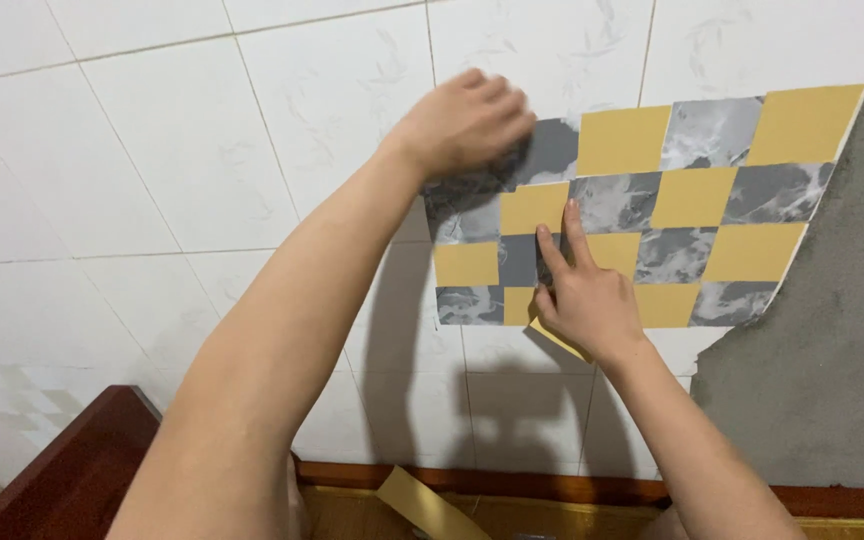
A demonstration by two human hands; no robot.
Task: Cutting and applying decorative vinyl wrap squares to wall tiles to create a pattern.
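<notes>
Two bare arms reach up to a white tiled wall (152,150), seen from a camera on the person's head. Most of the picture is this wall of large glossy tiles with thin grout lines. To the right, the tiling stops at a ragged edge and a patch of rough grey bare wall (832,380) begins. Along the bottom runs a dark red-brown wooden ledge (72,470).

Stuck on the tiles, right of centre, is a checkered sheet (712,200) of mustard-yellow and grey marbled squares. Its right side lies flat against the wall up to the ragged edge. Its left part sits under both hands.

The left hand (467,120) presses flat on the sheet's upper left corner, fingers loosely curled and blurred by movement, grasping nothing. The right hand (582,295) rests lower, at the sheet's bottom left, with two fingers (574,230) extended and pressed on the squares. Beneath this hand a yellow corner (562,342) of the sheet stands away from the wall; whether the thumb pinches it cannot be told.

Below, on the ledge, lies a loose tan strip of backing paper (422,505).

Judging from this, the step in hand is smoothing the sheet's left portion onto the tiles. The next move seems to call for firm, even pressure worked toward the loose lower corner, so no bubble or crease is trapped.
</notes>
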